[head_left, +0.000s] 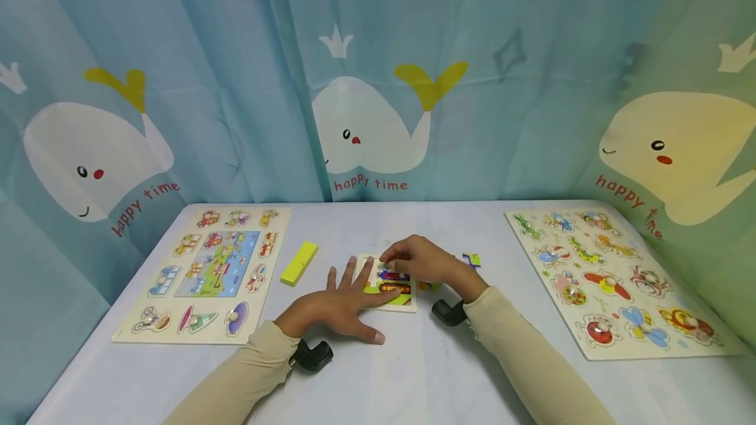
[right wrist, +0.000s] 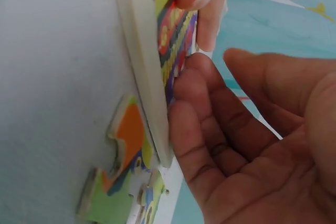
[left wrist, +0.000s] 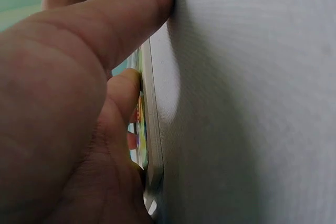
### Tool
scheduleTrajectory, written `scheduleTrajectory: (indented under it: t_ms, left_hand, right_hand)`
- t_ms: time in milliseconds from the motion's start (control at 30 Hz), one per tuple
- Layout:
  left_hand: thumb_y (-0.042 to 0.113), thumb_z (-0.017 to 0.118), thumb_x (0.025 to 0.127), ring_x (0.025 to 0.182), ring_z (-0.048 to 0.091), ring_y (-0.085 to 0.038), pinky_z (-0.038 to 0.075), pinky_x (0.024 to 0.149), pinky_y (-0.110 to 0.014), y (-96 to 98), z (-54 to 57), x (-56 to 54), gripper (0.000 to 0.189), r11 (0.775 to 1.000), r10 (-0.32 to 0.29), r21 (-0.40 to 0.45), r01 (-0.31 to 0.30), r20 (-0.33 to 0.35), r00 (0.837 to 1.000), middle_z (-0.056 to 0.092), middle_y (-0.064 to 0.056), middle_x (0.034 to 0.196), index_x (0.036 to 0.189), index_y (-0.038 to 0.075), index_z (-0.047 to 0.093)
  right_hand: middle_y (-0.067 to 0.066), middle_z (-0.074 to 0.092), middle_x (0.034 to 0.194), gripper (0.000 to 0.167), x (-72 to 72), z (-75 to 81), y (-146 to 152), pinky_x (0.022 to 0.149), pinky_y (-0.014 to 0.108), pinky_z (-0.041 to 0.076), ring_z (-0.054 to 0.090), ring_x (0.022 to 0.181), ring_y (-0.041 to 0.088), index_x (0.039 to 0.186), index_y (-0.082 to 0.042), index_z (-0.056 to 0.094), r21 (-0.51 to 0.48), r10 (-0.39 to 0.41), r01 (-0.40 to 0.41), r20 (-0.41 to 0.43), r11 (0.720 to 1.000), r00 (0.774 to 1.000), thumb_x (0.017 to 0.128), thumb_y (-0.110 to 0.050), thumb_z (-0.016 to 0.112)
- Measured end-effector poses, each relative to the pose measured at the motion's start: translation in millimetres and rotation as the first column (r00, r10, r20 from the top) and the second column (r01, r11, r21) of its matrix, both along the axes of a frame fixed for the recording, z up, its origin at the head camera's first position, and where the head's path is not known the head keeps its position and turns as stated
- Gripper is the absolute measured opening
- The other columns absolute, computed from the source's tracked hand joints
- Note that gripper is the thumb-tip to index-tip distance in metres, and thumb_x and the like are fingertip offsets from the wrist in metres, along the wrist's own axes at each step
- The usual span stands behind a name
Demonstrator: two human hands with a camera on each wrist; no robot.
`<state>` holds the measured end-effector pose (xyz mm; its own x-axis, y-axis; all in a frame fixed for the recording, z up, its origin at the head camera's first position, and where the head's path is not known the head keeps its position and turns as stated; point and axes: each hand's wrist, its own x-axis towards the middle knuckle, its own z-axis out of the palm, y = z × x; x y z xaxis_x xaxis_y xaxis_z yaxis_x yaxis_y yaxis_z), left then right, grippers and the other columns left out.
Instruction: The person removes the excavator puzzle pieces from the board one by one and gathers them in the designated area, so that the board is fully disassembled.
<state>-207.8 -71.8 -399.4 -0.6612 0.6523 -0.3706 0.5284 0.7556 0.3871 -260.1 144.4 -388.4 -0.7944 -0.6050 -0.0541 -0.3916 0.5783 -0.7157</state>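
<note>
A small wooden jigsaw board (head_left: 404,299) with a colourful tracked-vehicle picture lies mid-table. Spread out flat, my left hand (head_left: 339,307) reaches over its left side, fingertips resting on the picture. In the left wrist view, the thumb (left wrist: 126,14) touches the tablecloth near the board's edge (left wrist: 152,135). From the right, my right hand (head_left: 422,260) bends over the far part of the board. In the right wrist view its fingertips (right wrist: 184,124) touch the picture, while the thumb (right wrist: 262,74) stands apart from them with nothing visible between.
Loose jigsaw pieces (right wrist: 113,192) lie right of the board, and another loose piece (head_left: 472,259) shows behind the right wrist. A yellow block (head_left: 299,263) lies to the left. Large knobbed puzzle boards stand at left (head_left: 274,215) and right (head_left: 581,340). A whale-print curtain (head_left: 248,117) hangs behind.
</note>
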Motion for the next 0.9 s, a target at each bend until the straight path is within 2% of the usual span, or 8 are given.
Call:
scheduleTrajectory:
  t_ms: [167,400,900]
  left_hand:
    - [0.063,0.061,0.086,0.139,-0.026,-0.041,-0.01,0.104,-0.068,-3.6,0.8,1.7,0.08,1.0,0.001,-0.021,-0.001,-0.011,1.0,-0.02,-0.011,0.16,0.154,0.041,0.024]
    - [0.063,0.061,0.086,0.139,-0.027,-0.04,-0.011,0.104,-0.068,0.6,0.4,0.7,0.082,1.0,-0.008,0.003,0.008,-0.01,1.0,-0.02,-0.009,0.16,0.154,0.04,0.022]
    - [0.065,0.06,0.085,0.14,-0.026,-0.039,-0.01,0.105,-0.067,1.1,-1.7,0.0,0.084,1.0,0.005,-0.011,-0.006,-0.02,1.0,-0.021,-0.009,0.16,0.155,0.038,0.022]
  right_hand:
    - [0.002,0.07,0.101,0.02,-0.9,-2.7,-5.0,0.079,0.029,0.05,0.061,0.084,0.009,0.111,-0.001,0.07,-0.026,-0.006,0.006,-0.01,1.0,1.0,0.096,-0.005,0.058]
    - [0.003,0.07,0.1,0.02,1.9,-2.5,-1.1,0.075,0.028,0.051,0.062,0.082,0.01,0.11,0.0,0.07,-0.026,-0.028,0.028,-0.005,0.999,1.0,0.096,-0.001,0.056]
    - [0.006,0.069,0.103,0.02,3.7,-1.2,-2.4,0.075,0.027,0.05,0.061,0.08,0.01,0.11,0.0,0.07,-0.034,-0.01,0.01,0.014,0.999,1.0,0.095,0.0,0.058]
